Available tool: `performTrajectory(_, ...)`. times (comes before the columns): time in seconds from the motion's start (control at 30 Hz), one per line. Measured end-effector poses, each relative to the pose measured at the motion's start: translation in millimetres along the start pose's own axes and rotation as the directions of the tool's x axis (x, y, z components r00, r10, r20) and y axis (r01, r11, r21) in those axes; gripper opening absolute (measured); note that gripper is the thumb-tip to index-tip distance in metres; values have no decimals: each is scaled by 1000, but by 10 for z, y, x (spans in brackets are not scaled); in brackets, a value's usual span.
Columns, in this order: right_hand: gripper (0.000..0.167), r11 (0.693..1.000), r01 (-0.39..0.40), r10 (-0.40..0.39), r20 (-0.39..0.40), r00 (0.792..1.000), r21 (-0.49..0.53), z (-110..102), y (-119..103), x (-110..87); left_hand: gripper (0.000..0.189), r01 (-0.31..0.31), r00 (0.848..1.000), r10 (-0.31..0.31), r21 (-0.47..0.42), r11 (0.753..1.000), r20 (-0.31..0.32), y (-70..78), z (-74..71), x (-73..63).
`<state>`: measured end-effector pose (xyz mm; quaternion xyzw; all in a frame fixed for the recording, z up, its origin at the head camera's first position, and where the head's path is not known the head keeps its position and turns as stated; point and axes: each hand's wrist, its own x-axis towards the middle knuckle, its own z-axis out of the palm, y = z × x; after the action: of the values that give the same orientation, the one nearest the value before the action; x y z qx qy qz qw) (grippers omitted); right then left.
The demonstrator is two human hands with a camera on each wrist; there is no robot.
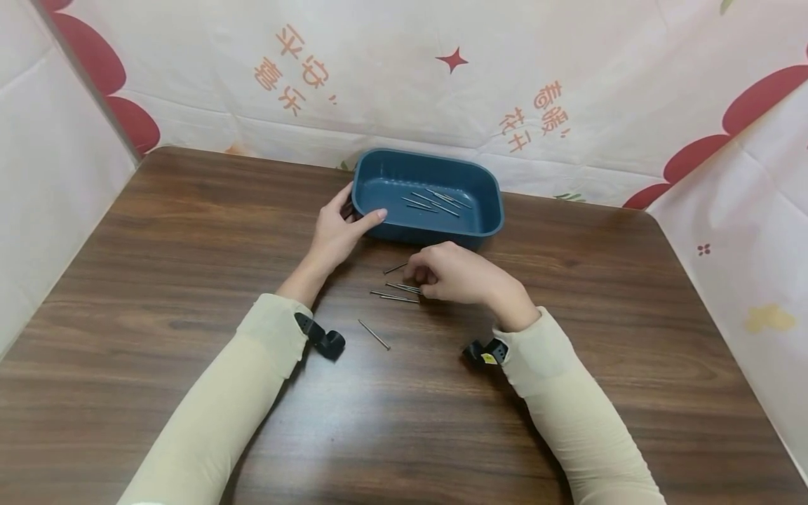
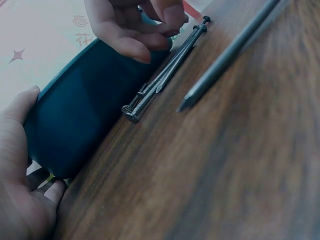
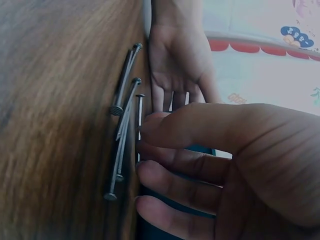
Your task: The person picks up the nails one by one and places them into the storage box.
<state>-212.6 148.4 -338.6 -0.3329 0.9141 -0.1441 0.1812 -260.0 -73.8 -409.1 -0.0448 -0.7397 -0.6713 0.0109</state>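
Note:
My left hand (image 1: 334,228) grips the near left corner of a blue plastic box (image 1: 426,231), its thumb over the rim and fingers against the outside. Just in front of the box, my right hand (image 1: 463,275) is bent downward, thumb and fingertips drawn together on a nail (image 3: 140,107). The head end of that nail sticks out to the left of the fingers. Right below the fingertips, several metal nails (image 1: 399,298) lie close together on the table. A single nail (image 1: 374,334) lies apart, nearer to me. More nails (image 1: 435,201) rest inside the box.
The brown wood-grain table (image 1: 189,280) carries everything. Behind its far edge hangs a white printed cloth (image 1: 391,70), close to the back of the box. Wrist cameras (image 1: 323,342) are strapped over both light sleeves.

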Motion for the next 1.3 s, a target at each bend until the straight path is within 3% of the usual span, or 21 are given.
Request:
performTrajectory(0.17,23,1000,-4,4,8,1000,-15,34,9,17,82,8,1000,-8,-12,1000,7,35,8,-2)
performTrajectory(0.43,24,998,8,-8,2,1000,-63,89,23,36,79,24,1000,-24,-7,1000,15,275,19,-140)
performTrajectory(0.8,24,998,-7,7,13,1000,-55,106,31,58,79,25,1000,-25,-3,1000,14,310,13,-162)
performTrajectory(1.03,26,998,0,2,24,1000,-63,100,26,68,82,0,1000,0,-2,1000,1,5,14,-5)
performTrajectory(1.3,30,998,1,0,13,1000,-69,88,16,50,84,-20,1000,20,-6,1000,-13,-22,25,10)
